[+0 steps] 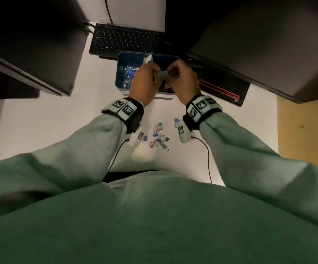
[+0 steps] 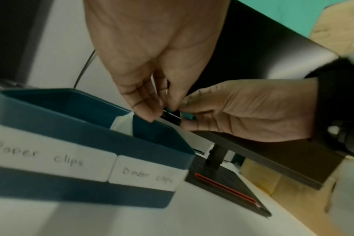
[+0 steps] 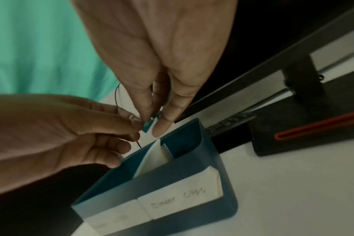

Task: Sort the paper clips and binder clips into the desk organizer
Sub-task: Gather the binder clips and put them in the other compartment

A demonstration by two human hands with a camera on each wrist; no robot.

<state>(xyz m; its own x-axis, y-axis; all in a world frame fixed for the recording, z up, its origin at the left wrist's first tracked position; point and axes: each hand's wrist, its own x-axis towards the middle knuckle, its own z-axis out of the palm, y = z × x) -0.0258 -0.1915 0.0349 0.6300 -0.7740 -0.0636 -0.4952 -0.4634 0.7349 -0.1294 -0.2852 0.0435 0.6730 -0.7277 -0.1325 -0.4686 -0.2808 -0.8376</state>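
Above organizer [image 1: 120,73], teal binder clip [image 1: 163,73], pinched between both grips

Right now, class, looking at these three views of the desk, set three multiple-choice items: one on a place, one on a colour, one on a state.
1. Where do the loose binder clips lie?
A. on the white desk between the wrists
B. on the keyboard
C. on the wooden floor

2. What colour is the desk organizer?
A. red
B. dark blue
C. yellow

3. What are the hands doing?
A. resting flat
B. typing
C. both pinching a teal binder clip

Key: 1 A, the head view shows them on the desk near the person. 2 B, its walls are blue in every view. 3 C, the left hand and right hand meet fingertips on the clip above the organizer.
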